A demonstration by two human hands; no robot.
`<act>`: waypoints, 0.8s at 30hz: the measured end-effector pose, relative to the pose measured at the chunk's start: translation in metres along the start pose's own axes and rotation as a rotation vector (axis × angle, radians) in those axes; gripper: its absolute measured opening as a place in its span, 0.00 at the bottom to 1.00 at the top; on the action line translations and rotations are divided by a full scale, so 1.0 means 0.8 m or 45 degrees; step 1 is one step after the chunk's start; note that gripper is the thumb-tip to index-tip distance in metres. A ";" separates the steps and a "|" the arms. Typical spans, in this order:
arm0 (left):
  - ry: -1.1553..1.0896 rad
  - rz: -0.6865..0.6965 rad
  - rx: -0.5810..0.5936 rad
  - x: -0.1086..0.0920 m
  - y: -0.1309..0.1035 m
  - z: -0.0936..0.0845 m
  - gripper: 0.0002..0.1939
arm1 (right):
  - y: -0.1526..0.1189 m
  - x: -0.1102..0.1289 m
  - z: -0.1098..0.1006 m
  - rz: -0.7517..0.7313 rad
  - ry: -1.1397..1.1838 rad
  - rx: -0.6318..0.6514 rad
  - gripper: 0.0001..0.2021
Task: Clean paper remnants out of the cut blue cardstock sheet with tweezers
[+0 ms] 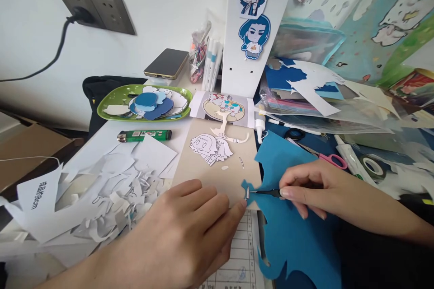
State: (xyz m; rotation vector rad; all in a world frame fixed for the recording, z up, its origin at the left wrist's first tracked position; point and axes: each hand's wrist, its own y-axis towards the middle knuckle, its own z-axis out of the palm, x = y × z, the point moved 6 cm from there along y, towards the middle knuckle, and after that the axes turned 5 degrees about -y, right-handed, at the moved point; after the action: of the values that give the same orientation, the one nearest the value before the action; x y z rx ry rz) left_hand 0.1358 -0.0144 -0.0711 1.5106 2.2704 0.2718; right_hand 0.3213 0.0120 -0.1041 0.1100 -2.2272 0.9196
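My right hand [315,187] pinches slim black tweezers [269,193] whose fine tips point left. Those tips are at a tiny white paper sliver [247,192] lying over a small jutting piece of blue paper. With fingers bent, my left hand [200,216] has a fingertip pressed at the lower end of the sliver; its thumb is hidden. A large blue sheet [298,239] with cut, wavy edges lies under my right hand. On the beige board [190,167] rest a paper cartoon figure [210,148] with black outlines and a cream cutout [224,133].
White paper scraps [115,198] heap up at left. Behind them are a green lighter [145,135] and a green tray [105,104] of cutouts. A glue bottle [259,124], pink-handled scissors [334,160], a tape roll [373,165] and stacked papers [315,95] crowd the right.
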 end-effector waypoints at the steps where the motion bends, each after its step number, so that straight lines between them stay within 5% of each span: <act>1: -0.001 0.003 0.004 0.000 0.000 0.000 0.11 | 0.000 0.000 0.000 -0.004 0.001 0.000 0.13; 14: -0.095 -0.068 0.010 0.002 0.001 -0.001 0.12 | -0.006 0.008 -0.008 -0.054 0.019 -0.037 0.12; 24: -0.841 -0.738 -0.023 0.034 -0.005 0.002 0.06 | -0.019 0.028 -0.004 -0.118 0.077 -0.154 0.06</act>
State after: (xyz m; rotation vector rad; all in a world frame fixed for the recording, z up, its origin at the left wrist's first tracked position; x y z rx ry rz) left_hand 0.1235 0.0090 -0.0799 0.7108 2.0121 -0.3265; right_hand 0.3114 0.0067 -0.0790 0.1268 -2.1968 0.7271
